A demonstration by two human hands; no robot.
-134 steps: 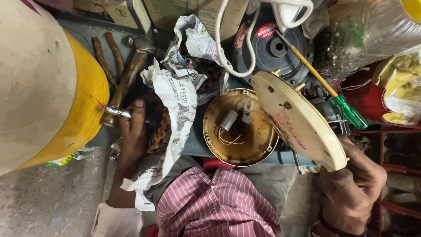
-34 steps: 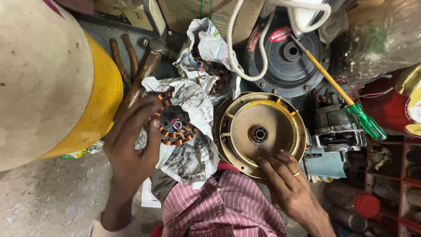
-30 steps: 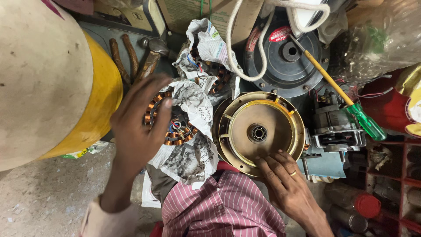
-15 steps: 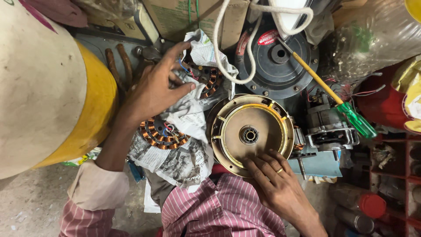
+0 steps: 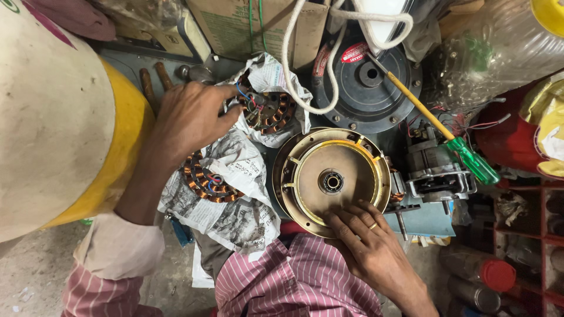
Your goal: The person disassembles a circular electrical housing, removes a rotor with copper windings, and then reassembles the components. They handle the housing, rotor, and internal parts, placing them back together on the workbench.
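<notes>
Head view shows our left hand (image 5: 191,117) stretched forward over the crowded table (image 5: 126,61), its fingers (image 5: 226,113) spread apart and the fingertips touching the edge of a copper-wound coil ring (image 5: 267,111) that lies in crumpled newspaper (image 5: 276,73). A 2nd copper coil ring (image 5: 205,179) sits on another sheet of newspaper (image 5: 235,205) just below our left wrist, near our striped shirt (image 5: 294,282). Our right hand (image 5: 367,246) rests on the lower rim of a round brass-coloured motor cover (image 5: 332,179), fingers (image 5: 343,218) loosely together and laid flat on the metal, not clamped around it. The cover lies between the 2 newspapers and a small grey motor frame (image 5: 437,173). Behind it sits a dark round housing (image 5: 367,82), with a green-handled screwdriver (image 5: 440,138) lying slantwise across its right edge. A big cream and yellow drum (image 5: 59,117) stands to the left.
</notes>
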